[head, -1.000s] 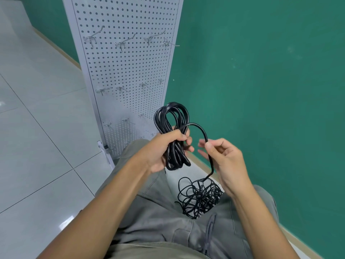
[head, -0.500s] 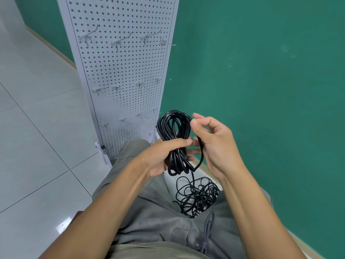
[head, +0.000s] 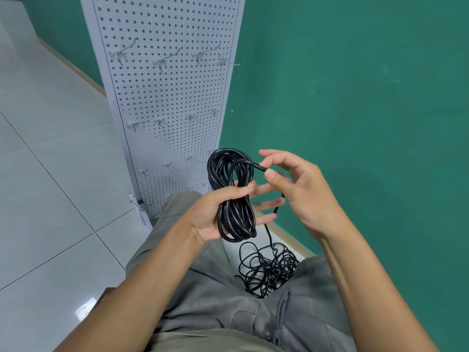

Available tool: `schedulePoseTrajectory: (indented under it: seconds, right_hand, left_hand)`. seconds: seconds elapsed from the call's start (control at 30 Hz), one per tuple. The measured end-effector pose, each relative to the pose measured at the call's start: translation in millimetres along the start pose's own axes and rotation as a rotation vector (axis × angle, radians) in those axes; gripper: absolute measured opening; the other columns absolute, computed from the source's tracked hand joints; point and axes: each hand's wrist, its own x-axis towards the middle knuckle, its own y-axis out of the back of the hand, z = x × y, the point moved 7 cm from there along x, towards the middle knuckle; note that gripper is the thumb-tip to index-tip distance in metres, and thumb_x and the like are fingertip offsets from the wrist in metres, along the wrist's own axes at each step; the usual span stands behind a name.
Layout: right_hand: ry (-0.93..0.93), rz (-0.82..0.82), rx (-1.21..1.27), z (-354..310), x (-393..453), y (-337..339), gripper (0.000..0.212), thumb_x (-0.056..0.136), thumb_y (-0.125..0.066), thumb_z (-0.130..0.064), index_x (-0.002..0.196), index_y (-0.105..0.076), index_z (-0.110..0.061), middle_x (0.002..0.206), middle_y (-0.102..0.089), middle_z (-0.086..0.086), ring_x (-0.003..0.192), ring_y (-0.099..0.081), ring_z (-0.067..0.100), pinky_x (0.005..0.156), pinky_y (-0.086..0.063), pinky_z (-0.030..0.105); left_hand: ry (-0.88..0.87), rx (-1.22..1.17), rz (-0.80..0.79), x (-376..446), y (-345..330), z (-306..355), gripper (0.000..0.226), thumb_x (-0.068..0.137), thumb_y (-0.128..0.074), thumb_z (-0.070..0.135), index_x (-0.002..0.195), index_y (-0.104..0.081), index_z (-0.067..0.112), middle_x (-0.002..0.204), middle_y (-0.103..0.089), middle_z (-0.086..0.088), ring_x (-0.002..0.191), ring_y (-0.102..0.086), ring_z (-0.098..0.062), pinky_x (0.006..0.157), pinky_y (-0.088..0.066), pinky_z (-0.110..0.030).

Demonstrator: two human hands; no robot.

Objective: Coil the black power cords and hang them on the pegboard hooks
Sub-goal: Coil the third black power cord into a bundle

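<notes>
My left hand (head: 215, 212) grips a coil of black power cord (head: 232, 194) around its middle, loops sticking out above and below the fist. My right hand (head: 297, 189) pinches the cord's free strand (head: 250, 163) between thumb and forefinger, right beside the top of the coil. From there the strand drops to a loose tangle of black cord (head: 269, 270) on the floor between my knees. The white pegboard (head: 172, 97) stands upright ahead, with rows of metal hooks (head: 162, 60) that carry nothing.
A green wall (head: 355, 97) runs along the right, close to my right hand. Pale floor tiles (head: 50, 174) spread to the left. The pegboard's foot bracket (head: 137, 204) rests on the floor by my left knee. My grey trousers (head: 228, 301) fill the lower view.
My right hand rose from below the coil to its top, carrying the free strand up and over. The coil in my left hand gained a loop; the view shifted slightly.
</notes>
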Motion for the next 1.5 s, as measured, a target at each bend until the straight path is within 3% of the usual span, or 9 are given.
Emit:
schedulePoseTrajectory:
  seconds: [0.27, 0.4, 0.5, 0.7, 0.93, 1.07, 1.17, 1.23, 1.5]
  right_hand:
    - [0.084, -0.104, -0.181, -15, 6, 3, 0.022, 0.095, -0.066, -0.004, 0.092, -0.072, -0.025, 0.131, -0.061, -0.010, 0.125, -0.057, 0.008, 0.113, -0.041, 0.039]
    - [-0.041, -0.010, -0.009, -16, 7, 0, 0.017, 0.095, -0.067, -0.002, 0.089, -0.074, -0.016, 0.127, -0.065, -0.001, 0.103, -0.067, 0.003, 0.065, -0.058, 0.021]
    - [-0.131, 0.131, 0.087, -7, 6, 4, 0.009, 0.093, -0.070, -0.004, 0.091, -0.074, -0.013, 0.108, -0.073, 0.005, 0.079, -0.069, 0.008, 0.054, -0.053, 0.018]
    - [-0.195, 0.211, 0.092, 1, 9, 10, 0.013, 0.089, -0.077, -0.010, 0.099, -0.072, -0.017, 0.107, -0.069, 0.000, 0.091, -0.068, 0.012, 0.089, -0.060, 0.039]
    - [-0.255, 0.185, 0.214, 16, 11, 11, 0.017, 0.090, -0.074, -0.004, 0.106, -0.074, -0.010, 0.114, -0.067, 0.011, 0.093, -0.069, 0.020, 0.093, -0.060, 0.040]
    - [-0.257, 0.164, 0.243, 27, 15, 10, 0.018, 0.090, -0.073, -0.003, 0.107, -0.074, -0.008, 0.110, -0.068, 0.011, 0.099, -0.070, 0.023, 0.098, -0.058, 0.042]
    - [-0.232, 0.138, 0.241, 31, 17, 7, 0.018, 0.092, -0.072, -0.005, 0.110, -0.073, -0.010, 0.115, -0.069, 0.011, 0.101, -0.070, 0.023, 0.100, -0.057, 0.043]
    - [-0.211, 0.127, 0.191, 35, 18, 2, 0.020, 0.094, -0.071, -0.011, 0.114, -0.071, -0.014, 0.116, -0.068, 0.007, 0.097, -0.070, 0.020, 0.098, -0.057, 0.041]
    - [-0.365, -0.163, 0.083, 104, -6, -38, 0.070, 0.100, -0.021, -0.065, 0.124, -0.066, -0.017, 0.117, -0.076, 0.000, 0.117, -0.067, 0.013, 0.114, -0.042, 0.038]
  left_hand:
    - [0.140, 0.094, 0.092, 0, -3, -13, 0.006, 0.083, -0.072, 0.007, 0.085, -0.075, 0.012, 0.130, -0.068, -0.003, 0.130, -0.059, -0.038, 0.071, -0.057, -0.028]
    - [0.103, 0.196, 0.128, 4, -2, -12, 0.016, 0.083, -0.067, 0.009, 0.077, -0.077, 0.019, 0.118, -0.074, 0.000, 0.125, -0.064, -0.033, 0.067, -0.056, -0.027]
    - [0.069, 0.354, 0.162, 3, 4, -7, 0.008, 0.084, -0.069, 0.011, 0.083, -0.067, 0.019, 0.113, -0.075, -0.004, 0.129, -0.061, -0.034, 0.075, -0.055, -0.031]
    - [0.047, 0.490, 0.218, 1, 6, -3, 0.017, 0.085, -0.067, 0.015, 0.099, -0.060, 0.010, 0.099, -0.076, -0.014, 0.099, -0.071, -0.025, 0.077, -0.059, -0.033]
    - [0.012, 0.569, 0.265, 2, 8, -2, 0.017, 0.086, -0.070, 0.026, 0.085, -0.058, 0.014, 0.070, -0.060, -0.005, 0.073, -0.064, -0.024, 0.066, -0.053, -0.031]
    - [-0.048, 0.568, 0.301, 4, 13, -1, 0.018, 0.088, -0.069, 0.024, 0.082, -0.057, 0.013, 0.066, -0.058, -0.005, 0.070, -0.063, -0.024, 0.076, -0.047, -0.040]
    - [-0.096, 0.546, 0.307, 6, 16, 0, 0.016, 0.097, -0.065, 0.015, 0.082, -0.063, 0.010, 0.071, -0.064, -0.008, 0.088, -0.073, -0.029, 0.091, -0.052, -0.049]
    - [-0.122, 0.445, 0.314, 7, 20, 0, 0.010, 0.095, -0.065, 0.013, 0.087, -0.067, 0.006, 0.076, -0.067, -0.011, 0.087, -0.073, -0.029, 0.098, -0.056, -0.050]
    - [-0.233, 0.152, 0.463, -3, 40, 33, 0.025, 0.092, -0.066, 0.025, 0.075, -0.052, 0.015, 0.058, -0.046, 0.003, 0.053, -0.050, -0.011, 0.066, -0.052, -0.025]
